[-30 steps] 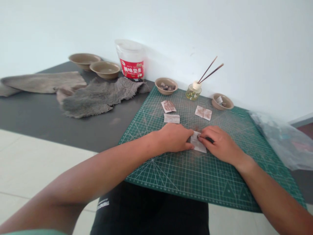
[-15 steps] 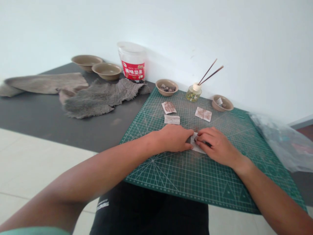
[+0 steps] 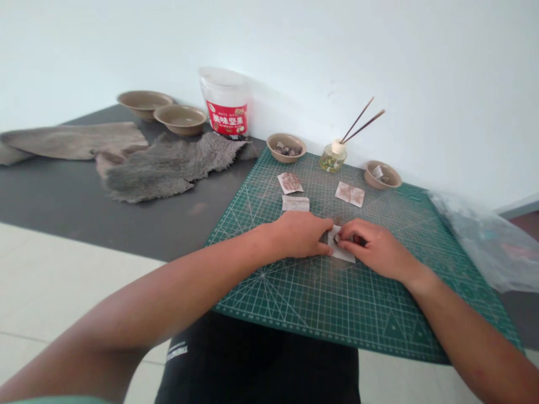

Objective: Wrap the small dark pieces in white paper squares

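Note:
On the green cutting mat (image 3: 269, 297) lies a small white sheet (image 3: 343, 253), perhaps sandpaper. My left hand (image 3: 303, 234) holds its left edge down with thumb and fingertips. A small stone-like piece (image 3: 337, 238) is pinched between the thumb and fingers of my right hand (image 3: 373, 247), against the sheet's face. The fingers partly hide that piece. Beyond my hands lie similar sheets with brown smears: one (image 3: 290, 183) at the upper left, a paler one (image 3: 295, 203) just below it, and another (image 3: 350, 193) to the right.
A bowl of small stones (image 3: 286, 147), a reed diffuser (image 3: 333, 156) and a bowl with scraps (image 3: 382, 174) stand along the mat's back edge. Farther left are a nut tub (image 3: 227, 106), two bowls (image 3: 182, 120) and grey cloths (image 3: 160, 168). A plastic bag (image 3: 488, 241) lies right.
The right fingers have shifted slightly on the sheet, and more of the pinched piece shows. The left hand stays on the sheet's edge. The whole view has shifted a little.

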A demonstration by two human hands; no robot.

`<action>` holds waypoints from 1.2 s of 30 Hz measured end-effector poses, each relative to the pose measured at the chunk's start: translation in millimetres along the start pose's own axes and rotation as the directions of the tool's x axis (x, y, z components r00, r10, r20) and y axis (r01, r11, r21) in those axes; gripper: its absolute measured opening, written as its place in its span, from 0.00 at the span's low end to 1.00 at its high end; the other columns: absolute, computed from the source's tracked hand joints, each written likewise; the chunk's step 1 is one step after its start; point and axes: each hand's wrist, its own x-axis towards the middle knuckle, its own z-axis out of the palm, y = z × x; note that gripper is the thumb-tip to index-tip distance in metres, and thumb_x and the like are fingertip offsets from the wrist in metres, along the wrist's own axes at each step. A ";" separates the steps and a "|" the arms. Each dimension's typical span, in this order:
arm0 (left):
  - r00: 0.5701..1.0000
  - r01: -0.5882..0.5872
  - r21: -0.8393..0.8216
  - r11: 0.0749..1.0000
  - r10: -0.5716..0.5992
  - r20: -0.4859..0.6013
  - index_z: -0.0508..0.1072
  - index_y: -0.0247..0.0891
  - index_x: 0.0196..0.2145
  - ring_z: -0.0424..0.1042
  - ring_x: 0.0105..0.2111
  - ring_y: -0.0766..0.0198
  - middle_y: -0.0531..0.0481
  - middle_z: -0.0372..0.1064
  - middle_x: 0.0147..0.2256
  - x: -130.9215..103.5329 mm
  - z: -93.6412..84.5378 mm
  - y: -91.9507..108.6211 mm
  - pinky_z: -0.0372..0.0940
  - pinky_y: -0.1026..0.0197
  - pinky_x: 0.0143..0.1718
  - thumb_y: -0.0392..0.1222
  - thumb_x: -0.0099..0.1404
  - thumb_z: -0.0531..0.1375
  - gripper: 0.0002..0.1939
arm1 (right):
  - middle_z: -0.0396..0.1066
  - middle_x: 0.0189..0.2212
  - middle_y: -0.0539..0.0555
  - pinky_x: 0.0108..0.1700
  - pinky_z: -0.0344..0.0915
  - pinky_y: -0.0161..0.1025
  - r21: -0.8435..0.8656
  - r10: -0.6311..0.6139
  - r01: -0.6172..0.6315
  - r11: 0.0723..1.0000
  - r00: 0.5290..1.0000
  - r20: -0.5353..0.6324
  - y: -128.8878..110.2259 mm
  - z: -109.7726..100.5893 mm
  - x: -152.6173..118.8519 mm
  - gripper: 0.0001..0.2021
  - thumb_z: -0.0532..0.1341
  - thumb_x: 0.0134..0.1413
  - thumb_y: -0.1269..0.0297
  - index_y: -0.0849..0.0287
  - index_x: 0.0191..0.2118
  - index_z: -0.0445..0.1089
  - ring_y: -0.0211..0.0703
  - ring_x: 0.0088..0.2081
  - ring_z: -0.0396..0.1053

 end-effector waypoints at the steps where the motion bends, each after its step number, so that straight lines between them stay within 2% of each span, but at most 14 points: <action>1: 1.000 0.003 -0.005 1.000 -0.003 0.001 0.70 0.42 0.50 0.76 0.40 0.48 0.43 0.76 0.39 -0.4 -0.5 0.2 0.67 0.53 0.39 0.60 0.66 0.58 0.23 | 0.74 0.38 0.51 0.41 0.68 0.41 0.019 -0.005 0.005 1.000 0.999 0.041 0.0 -1.1 -0.7 0.01 0.62 0.62 0.66 0.54 0.37 0.71 0.42 0.38 0.72; 4: 1.000 -0.006 -0.027 1.000 0.007 0.011 0.71 0.43 0.50 0.76 0.41 0.49 0.44 0.76 0.40 -0.8 -1.3 -0.1 0.67 0.55 0.39 0.59 0.66 0.58 0.22 | 0.75 0.39 0.51 0.45 0.68 0.41 0.050 -0.084 0.079 0.996 0.991 0.105 -0.4 -2.2 -1.8 0.04 0.61 0.64 0.67 0.54 0.37 0.72 0.42 0.41 0.73; 7: 1.000 -0.002 -0.026 1.000 0.003 0.020 0.70 0.44 0.53 0.76 0.41 0.48 0.44 0.76 0.41 0.6 -0.1 -1.7 0.66 0.54 0.39 0.59 0.65 0.58 0.24 | 0.74 0.40 0.53 0.45 0.68 0.42 -0.009 -0.077 0.077 0.997 0.997 0.012 4.7 -5.3 -0.7 0.04 0.60 0.64 0.67 0.54 0.37 0.72 0.44 0.42 0.72; 9: 1.000 0.008 -0.017 1.000 -0.007 0.017 0.69 0.45 0.55 0.76 0.41 0.47 0.44 0.76 0.41 1.7 1.2 -2.5 0.67 0.53 0.38 0.59 0.65 0.59 0.25 | 0.74 0.40 0.53 0.44 0.68 0.43 -0.045 -0.048 0.048 0.998 0.999 -0.001 9.6 -10.4 -0.8 0.03 0.61 0.63 0.67 0.54 0.37 0.72 0.45 0.41 0.72; 12: 1.000 0.009 -0.016 1.000 -0.009 0.013 0.70 0.45 0.55 0.75 0.42 0.47 0.44 0.77 0.41 2.0 2.0 -2.4 0.67 0.53 0.39 0.60 0.65 0.59 0.26 | 0.74 0.40 0.53 0.43 0.68 0.41 0.000 -0.072 0.072 0.997 0.989 0.131 10.1 -15.5 -2.7 0.04 0.61 0.63 0.66 0.54 0.36 0.72 0.43 0.41 0.72; 14: 1.000 0.006 -0.021 1.000 -0.005 0.014 0.70 0.44 0.53 0.76 0.42 0.48 0.44 0.77 0.41 1.4 1.4 -1.7 0.67 0.54 0.39 0.60 0.65 0.59 0.24 | 0.73 0.39 0.52 0.44 0.68 0.41 0.047 -0.111 0.105 0.993 0.979 0.172 5.1 -12.7 -3.0 0.05 0.60 0.65 0.66 0.54 0.35 0.71 0.43 0.41 0.72; 17: 1.000 0.007 -0.017 1.000 -0.007 0.010 0.71 0.43 0.52 0.76 0.41 0.48 0.43 0.76 0.40 0.6 0.8 -1.2 0.67 0.54 0.39 0.59 0.65 0.58 0.23 | 0.73 0.40 0.53 0.45 0.68 0.42 0.018 -0.099 0.098 0.995 0.992 0.081 -1.0 -3.9 0.0 0.06 0.58 0.66 0.67 0.55 0.36 0.71 0.44 0.42 0.72; 19: 1.000 0.008 -0.006 1.000 -0.008 0.006 0.70 0.43 0.53 0.76 0.41 0.48 0.43 0.76 0.40 0.7 1.1 -1.5 0.67 0.54 0.39 0.59 0.66 0.58 0.24 | 0.73 0.41 0.54 0.45 0.68 0.44 -0.064 -0.043 0.043 0.997 0.999 -0.002 0.1 -2.0 2.0 0.04 0.58 0.65 0.68 0.55 0.38 0.70 0.45 0.42 0.71; 21: 1.000 0.004 0.000 1.000 -0.004 0.007 0.69 0.44 0.55 0.76 0.41 0.47 0.43 0.77 0.40 0.9 1.6 -1.8 0.67 0.53 0.39 0.59 0.66 0.59 0.25 | 0.72 0.40 0.54 0.44 0.68 0.45 -0.121 0.001 -0.005 0.993 1.000 -0.027 3.1 -4.5 1.8 0.03 0.59 0.64 0.68 0.55 0.39 0.70 0.46 0.41 0.71; 23: 1.000 -0.001 -0.001 1.000 0.001 0.007 0.69 0.44 0.55 0.76 0.41 0.47 0.43 0.77 0.40 0.8 1.5 -1.9 0.67 0.53 0.39 0.59 0.65 0.59 0.25 | 0.72 0.40 0.53 0.43 0.68 0.43 -0.101 0.001 0.002 0.995 0.999 0.033 4.1 -7.9 -1.0 0.02 0.60 0.63 0.67 0.54 0.39 0.70 0.45 0.40 0.71; 26: 1.000 -0.005 -0.012 1.000 0.005 0.010 0.70 0.43 0.53 0.76 0.41 0.48 0.43 0.77 0.40 0.2 0.3 -1.2 0.67 0.54 0.39 0.59 0.65 0.59 0.24 | 0.73 0.40 0.52 0.44 0.69 0.41 -0.007 -0.082 0.084 0.996 0.987 0.141 -0.6 -5.9 -5.5 0.04 0.59 0.65 0.66 0.53 0.38 0.70 0.43 0.42 0.72; 28: 1.000 -0.003 -0.018 1.000 0.003 0.016 0.70 0.43 0.52 0.76 0.41 0.48 0.43 0.77 0.40 0.1 -0.6 -0.7 0.67 0.54 0.39 0.59 0.66 0.58 0.24 | 0.73 0.42 0.52 0.46 0.68 0.42 -0.010 -0.105 0.106 0.994 0.989 0.103 -3.6 -0.7 -5.7 0.05 0.58 0.66 0.67 0.53 0.39 0.71 0.43 0.43 0.72; 32: 1.000 0.004 -0.006 1.000 -0.003 0.020 0.69 0.44 0.55 0.76 0.41 0.47 0.43 0.76 0.41 0.7 -1.0 -0.5 0.67 0.53 0.39 0.58 0.66 0.58 0.25 | 0.72 0.44 0.53 0.46 0.68 0.44 -0.105 -0.017 0.012 0.994 0.999 -0.049 0.3 2.2 -1.7 0.04 0.58 0.65 0.68 0.54 0.41 0.70 0.45 0.43 0.72; 36: 1.000 -0.003 -0.013 1.000 0.003 0.020 0.69 0.43 0.54 0.76 0.41 0.47 0.43 0.77 0.41 0.4 -0.9 -0.7 0.67 0.53 0.39 0.60 0.65 0.59 0.26 | 0.72 0.40 0.52 0.42 0.68 0.41 -0.015 -0.047 0.048 0.999 0.996 0.080 3.6 -4.5 -4.0 0.02 0.60 0.64 0.67 0.53 0.39 0.70 0.43 0.40 0.71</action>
